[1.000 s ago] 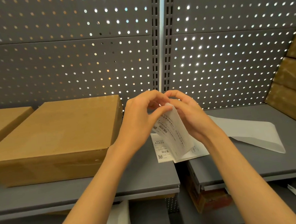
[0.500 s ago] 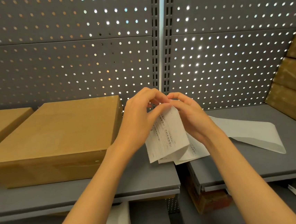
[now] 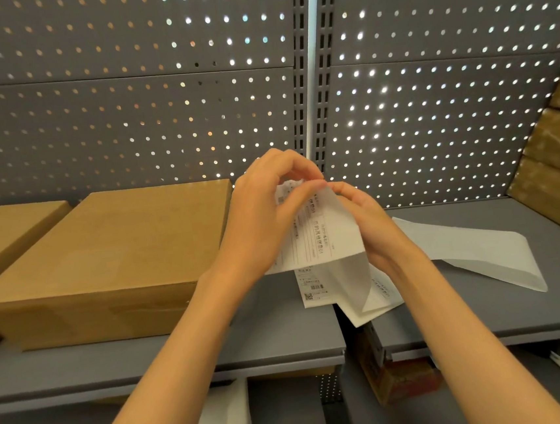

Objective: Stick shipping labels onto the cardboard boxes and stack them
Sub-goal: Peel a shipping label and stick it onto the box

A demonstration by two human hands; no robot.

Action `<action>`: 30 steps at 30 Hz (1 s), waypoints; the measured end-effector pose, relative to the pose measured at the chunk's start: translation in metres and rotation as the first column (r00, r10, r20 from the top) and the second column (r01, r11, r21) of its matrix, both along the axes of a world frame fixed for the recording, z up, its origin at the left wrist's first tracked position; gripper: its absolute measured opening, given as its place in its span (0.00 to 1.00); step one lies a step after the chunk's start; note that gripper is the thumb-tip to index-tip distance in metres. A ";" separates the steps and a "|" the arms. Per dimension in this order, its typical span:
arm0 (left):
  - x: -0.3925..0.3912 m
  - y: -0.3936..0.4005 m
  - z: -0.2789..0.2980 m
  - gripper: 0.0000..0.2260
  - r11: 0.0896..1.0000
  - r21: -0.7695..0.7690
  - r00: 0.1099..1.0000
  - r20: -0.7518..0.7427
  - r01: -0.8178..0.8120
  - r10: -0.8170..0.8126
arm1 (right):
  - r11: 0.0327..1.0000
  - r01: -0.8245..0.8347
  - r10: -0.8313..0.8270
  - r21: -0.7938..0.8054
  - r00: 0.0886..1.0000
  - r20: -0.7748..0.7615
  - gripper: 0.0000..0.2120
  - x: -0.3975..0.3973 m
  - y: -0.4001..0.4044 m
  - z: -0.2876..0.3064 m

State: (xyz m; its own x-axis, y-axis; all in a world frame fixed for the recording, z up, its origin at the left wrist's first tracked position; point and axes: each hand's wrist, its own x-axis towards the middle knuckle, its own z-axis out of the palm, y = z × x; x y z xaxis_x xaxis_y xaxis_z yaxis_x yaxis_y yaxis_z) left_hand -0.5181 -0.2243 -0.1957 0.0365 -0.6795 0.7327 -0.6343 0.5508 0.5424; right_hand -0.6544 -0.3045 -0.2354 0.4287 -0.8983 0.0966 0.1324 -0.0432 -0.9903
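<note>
My left hand [image 3: 262, 223] and my right hand [image 3: 372, 223] meet above the grey shelf, both pinching the top corner of a white printed shipping label [image 3: 322, 238]. Its blank backing sheet [image 3: 354, 286] hangs down below the label, partly separated from it. More printed labels [image 3: 313, 292] lie on the shelf underneath. A flat cardboard box [image 3: 105, 259] with a bare top sits on the shelf just left of my hands. Another cardboard box [image 3: 3, 231] lies at the far left, cut off by the frame.
A long strip of white backing paper [image 3: 474, 254] lies on the grey shelf [image 3: 486, 308] to the right. Several stacked cardboard boxes [image 3: 559, 178] lean at the right edge. A perforated back panel [image 3: 126, 124] closes the shelf behind. Paper scraps [image 3: 223, 419] lie on the lower shelf.
The label has peeled further from its backing. My left hand has drawn the printed sheet up and left while the backing drops lower; the labels on the shelf show again.
</note>
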 end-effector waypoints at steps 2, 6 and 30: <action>0.001 0.001 0.002 0.02 1.000 -0.018 1.000 -0.010 0.004 -0.005 | 1.000 -0.001 0.001 0.012 1.000 -0.005 0.06 0.000 -0.001 -0.002; 0.003 0.003 0.004 0.02 0.999 -0.050 1.000 -0.028 -0.001 0.000 | 1.000 0.020 -0.019 0.017 0.999 -0.038 0.10 0.000 -0.004 -0.003; 0.034 0.002 0.034 0.02 0.969 -0.218 0.971 -0.229 -0.116 0.065 | 0.999 -0.045 0.045 0.004 0.993 -0.106 0.15 0.011 -0.022 -0.019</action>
